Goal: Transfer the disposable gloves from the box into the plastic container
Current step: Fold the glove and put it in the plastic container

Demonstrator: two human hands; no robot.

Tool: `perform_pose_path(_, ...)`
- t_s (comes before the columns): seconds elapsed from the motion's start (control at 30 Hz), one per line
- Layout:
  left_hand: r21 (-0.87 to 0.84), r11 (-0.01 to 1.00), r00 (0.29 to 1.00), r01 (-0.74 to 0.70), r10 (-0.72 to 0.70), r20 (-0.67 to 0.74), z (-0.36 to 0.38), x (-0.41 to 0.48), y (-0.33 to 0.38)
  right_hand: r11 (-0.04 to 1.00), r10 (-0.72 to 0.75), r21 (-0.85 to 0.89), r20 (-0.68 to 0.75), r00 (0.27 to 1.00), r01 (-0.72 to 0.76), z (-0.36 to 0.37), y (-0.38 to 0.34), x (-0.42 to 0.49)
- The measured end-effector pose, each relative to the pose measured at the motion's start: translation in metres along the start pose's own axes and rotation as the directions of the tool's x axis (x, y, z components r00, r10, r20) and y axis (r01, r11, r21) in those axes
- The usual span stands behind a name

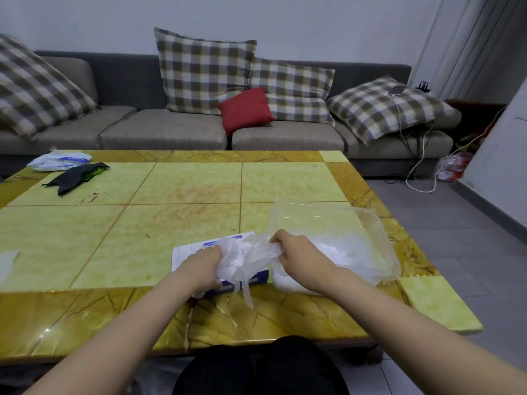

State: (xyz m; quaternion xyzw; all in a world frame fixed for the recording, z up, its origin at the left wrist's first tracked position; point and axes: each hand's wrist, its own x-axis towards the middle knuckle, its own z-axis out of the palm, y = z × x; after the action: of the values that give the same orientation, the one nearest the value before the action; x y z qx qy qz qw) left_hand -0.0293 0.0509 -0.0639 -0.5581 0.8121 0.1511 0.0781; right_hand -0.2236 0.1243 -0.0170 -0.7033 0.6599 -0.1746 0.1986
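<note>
A white and blue glove box (188, 250) lies flat near the front edge of the table. A bunch of thin clear disposable gloves (242, 260) stretches over the box between both hands. My left hand (204, 265) grips the bunch at its left side, on top of the box. My right hand (298, 250) pinches the right end of the bunch, just left of the clear plastic container (370, 223). The container stands open to the right of the box, with a white heap of gloves (339, 252) inside it.
The yellow-green tiled table (171, 218) carries a dark cloth (75, 176) and a white plastic packet (60, 161) at its far left. A grey sofa with checked pillows and a red cushion (245, 109) runs behind. Cables (419, 178) trail on the floor at right.
</note>
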Motion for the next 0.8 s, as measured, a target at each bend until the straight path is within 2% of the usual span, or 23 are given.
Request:
perform_pose_path(0.17, 0.091, 0.996, 1.000, -0.009, 0.010, -0.010, -0.008, -0.009, 0.010, 1.000, -0.015, -0.004, 0.032, 0.999, 0.016, 0.000, -0.009, -0.002)
perform_pose_path(0.27, 0.128, 0.992, 0.999, 0.001, -0.007, 0.044, -0.023, -0.011, 0.012, 1.000, 0.002, -0.007, -0.038, 0.999, -0.002, -0.010, -0.015, -0.001)
perform_pose_path(0.33, 0.054, 0.998, 1.000, -0.013, 0.014, -0.026, -0.038, -0.015, 0.016, 0.999, 0.015, -0.030, -0.116, 0.993, -0.018, -0.021, -0.017, 0.002)
perform_pose_path(0.43, -0.155, 0.973, 0.960, -0.172, 0.131, -0.246, -0.063, -0.022, 0.028, 0.998, 0.020, -0.050, -0.215, 0.976, -0.031, -0.036, -0.018, 0.004)
perform_pose_path(0.53, -0.247, 0.892, 0.902, -0.379, 0.297, -0.312, -0.080, -0.029, 0.047, 0.994, 0.044, -0.089, -0.233, 0.971, -0.066, -0.049, -0.015, 0.002)
perform_pose_path(0.63, -0.320, 0.826, 0.853, -0.464, 0.319, -0.414, -0.087, -0.036, 0.067, 0.985, 0.092, -0.133, -0.160, 0.983, -0.113, -0.059, -0.011, -0.003)
perform_pose_path(0.7, -0.326, 0.819, 0.815, -0.473, 0.266, -0.515, -0.088, -0.036, 0.074, 0.980, 0.131, -0.147, -0.024, 0.991, -0.133, -0.061, -0.004, -0.006)
perform_pose_path(0.8, -0.395, 0.815, 0.826, -0.423, 0.167, -0.539, -0.089, -0.033, 0.081, 0.973, 0.190, -0.152, 0.098, 0.977, -0.175, -0.067, 0.007, -0.012)
